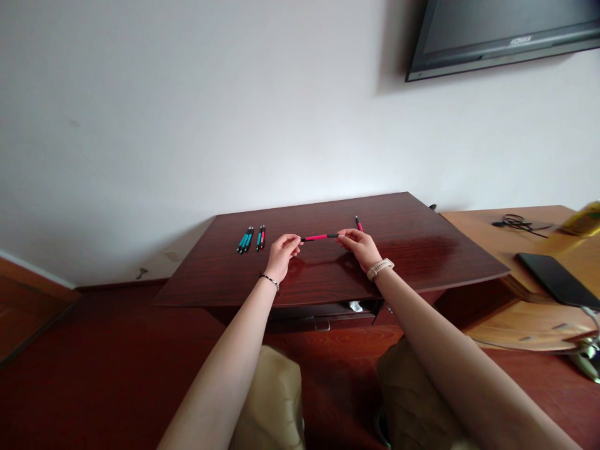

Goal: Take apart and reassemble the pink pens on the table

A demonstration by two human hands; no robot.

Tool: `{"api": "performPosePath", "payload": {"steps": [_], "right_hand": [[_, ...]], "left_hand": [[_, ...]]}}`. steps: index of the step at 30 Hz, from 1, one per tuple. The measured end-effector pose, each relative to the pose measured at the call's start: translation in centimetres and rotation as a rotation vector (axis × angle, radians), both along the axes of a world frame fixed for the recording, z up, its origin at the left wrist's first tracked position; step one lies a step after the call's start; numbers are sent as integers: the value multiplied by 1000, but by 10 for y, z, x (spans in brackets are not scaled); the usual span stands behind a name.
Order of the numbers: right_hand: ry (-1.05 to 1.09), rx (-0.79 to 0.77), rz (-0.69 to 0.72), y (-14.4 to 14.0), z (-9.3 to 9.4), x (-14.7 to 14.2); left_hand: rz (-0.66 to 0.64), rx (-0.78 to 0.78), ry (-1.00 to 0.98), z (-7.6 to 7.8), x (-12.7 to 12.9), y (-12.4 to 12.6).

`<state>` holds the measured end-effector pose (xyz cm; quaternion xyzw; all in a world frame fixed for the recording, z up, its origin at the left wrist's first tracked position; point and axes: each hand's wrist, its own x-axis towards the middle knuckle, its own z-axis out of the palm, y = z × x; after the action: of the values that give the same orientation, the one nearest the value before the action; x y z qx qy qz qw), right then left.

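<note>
A pink and black pen (317, 237) is stretched level between my two hands, above the dark red-brown table (309, 215). My left hand (284, 250) pinches its left end between thumb and fingers. At the other end, the fingertips of my right hand (360, 247) are closed on the black tip. Just behind the right hand lies another pink and black pen (359, 224), its near end hidden by that hand. To the left rest several teal and black pens (245, 240) in a bunch. Beside them a teal pen (259, 238) and a pink pen (263, 237) lie together.
On the right stands a lighter wooden table (497, 240) with a black cable (518, 224), a dark flat device (557, 278) and a yellow object (584, 220). A television (506, 44) hangs on the wall above. A white item (355, 306) sits in the shelf under the tabletop.
</note>
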<state>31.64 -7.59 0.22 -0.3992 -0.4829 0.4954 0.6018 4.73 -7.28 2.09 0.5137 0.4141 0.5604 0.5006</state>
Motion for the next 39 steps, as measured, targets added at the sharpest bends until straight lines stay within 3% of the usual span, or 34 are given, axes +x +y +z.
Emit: {"api": "performPosePath", "payload": {"steps": [39], "right_hand": [[-71, 29, -20, -3, 3, -3]], "left_hand": [[-5, -27, -8, 0, -1, -1]]}}
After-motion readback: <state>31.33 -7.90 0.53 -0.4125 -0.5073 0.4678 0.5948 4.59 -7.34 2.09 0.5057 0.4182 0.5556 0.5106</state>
